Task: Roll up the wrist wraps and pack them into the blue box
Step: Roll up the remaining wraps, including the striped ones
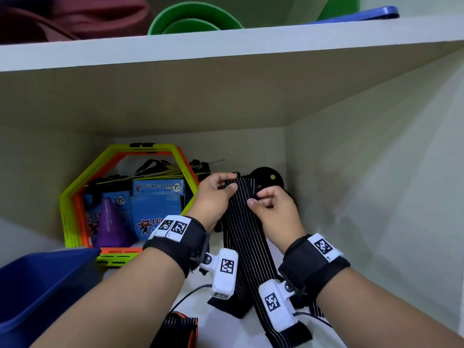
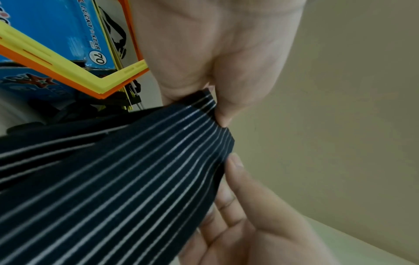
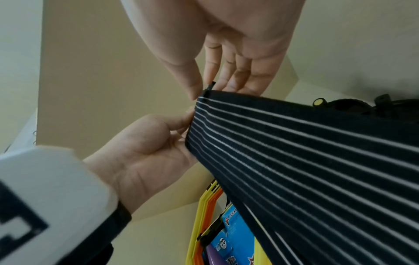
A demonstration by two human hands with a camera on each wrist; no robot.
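Both hands meet at the upper middle of the head view, the left hand (image 1: 213, 197) and the right hand (image 1: 273, 207) each pinching a corner of the far end of the striped wrist wrap (image 1: 244, 237). Its long axis runs from that held end down toward the bottom of the frame, over the shelf floor (image 1: 226, 325). Rolling would likely start at the pinched end and travel toward the body; the blue box (image 1: 37, 290) sits at lower left, nearer the left hand.

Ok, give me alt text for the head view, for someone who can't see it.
Both hands, left hand and right hand, pinch the top end of a black striped wrist wrap inside a shelf nook, its length hanging down to the shelf. A blue box sits at lower left, in front of hexagonal frames.
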